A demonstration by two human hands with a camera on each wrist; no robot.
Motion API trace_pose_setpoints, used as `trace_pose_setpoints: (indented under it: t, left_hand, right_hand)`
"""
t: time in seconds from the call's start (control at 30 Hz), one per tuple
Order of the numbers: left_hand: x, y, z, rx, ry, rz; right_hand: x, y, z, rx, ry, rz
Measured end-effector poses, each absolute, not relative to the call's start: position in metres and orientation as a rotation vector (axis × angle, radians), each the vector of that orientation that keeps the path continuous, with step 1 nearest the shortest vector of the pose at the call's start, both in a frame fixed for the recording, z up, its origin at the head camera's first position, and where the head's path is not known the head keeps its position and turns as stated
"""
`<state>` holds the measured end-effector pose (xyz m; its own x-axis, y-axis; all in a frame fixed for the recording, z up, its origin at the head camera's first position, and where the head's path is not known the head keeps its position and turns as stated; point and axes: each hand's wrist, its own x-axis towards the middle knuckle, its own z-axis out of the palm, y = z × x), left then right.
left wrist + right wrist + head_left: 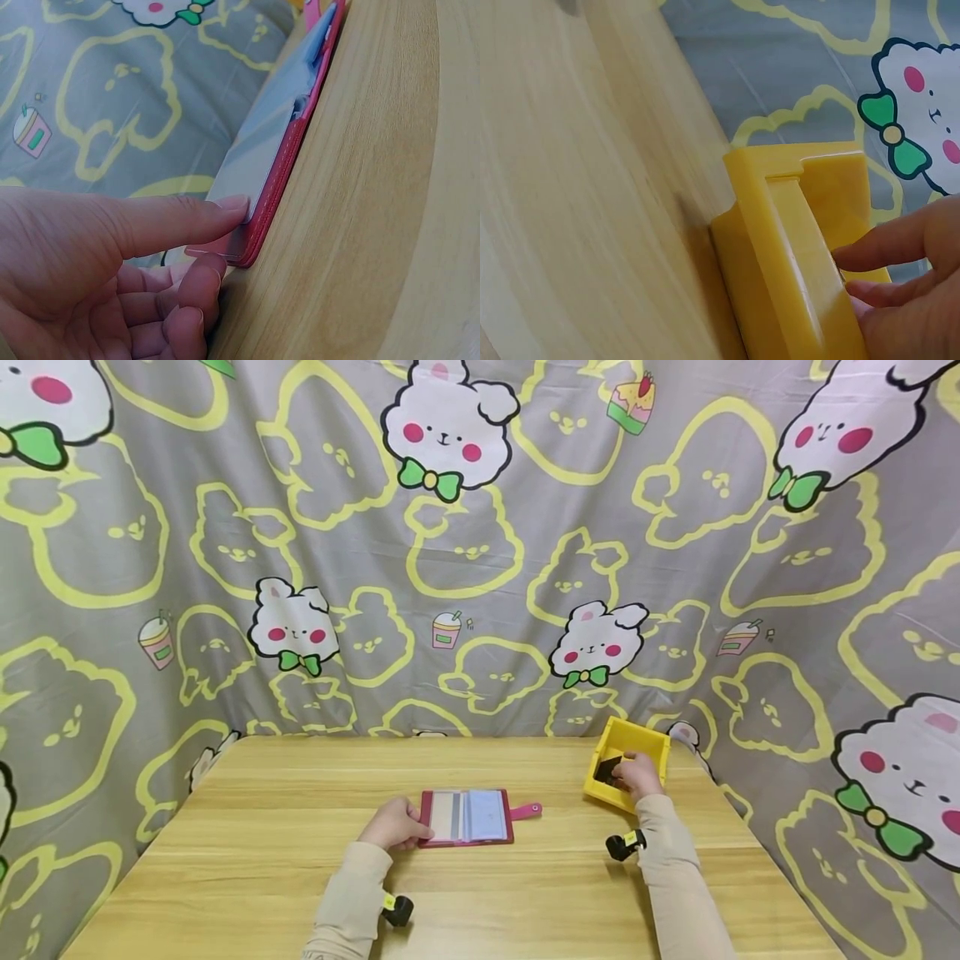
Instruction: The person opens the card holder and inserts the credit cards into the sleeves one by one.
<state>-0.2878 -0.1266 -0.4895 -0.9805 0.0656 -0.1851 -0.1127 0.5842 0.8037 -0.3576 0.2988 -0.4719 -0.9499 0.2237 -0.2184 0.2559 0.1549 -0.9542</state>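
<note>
An open card holder (512, 817) with a red cover, clear sleeves and a pink snap strap lies on the table. My left hand (397, 823) pinches its left edge. In the left wrist view, the thumb (225, 214) presses on the clear sleeve near the corner, with the other fingers curled at the edge below. At the right, my right hand (639, 774) reaches into a yellow bin (648, 743) and pinches a flat black piece (609, 770) there. The right wrist view shows the right fingers (885, 247) bent over the bin's wall, which hides their tips.
The wooden table (285, 785) reaches back to a grey patterned curtain (480, 677), which also hangs along both sides. A small black camera (397, 910) is strapped to the left wrist, and another black camera (624, 845) to the right wrist.
</note>
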Motion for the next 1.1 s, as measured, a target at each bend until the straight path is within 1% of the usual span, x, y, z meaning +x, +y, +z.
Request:
trace_pose_setpoints:
  t: [0.3,0.43,0.5,0.7,0.9,1.1]
  left_hand:
    - [-0.289,-0.127,-0.49,-0.035,2.621,1.338]
    - [-0.288,-0.127,-0.489,-0.034,2.624,1.336]
    - [-0.288,-0.127,-0.489,-0.032,2.622,1.332]
    - [-0.29,-0.128,-0.491,-0.035,2.623,1.305]
    - [-0.292,-0.126,-0.495,-0.07,2.672,1.272]
    - [-0.291,-0.123,-0.495,-0.075,2.719,1.233]
  right_hand:
    - [-0.36,0.302,-0.471,0.487,2.392,-1.916]
    - [-0.363,0.313,-0.474,0.414,2.36,-2.001]
    - [-0.361,0.313,-0.469,0.424,2.382,-1.993]
    - [-0.349,0.307,-0.441,0.463,2.619,-1.783]
    - [-0.342,0.304,-0.421,0.381,2.532,-1.966]
    - [-0.337,0.285,-0.411,0.29,2.437,-2.055]
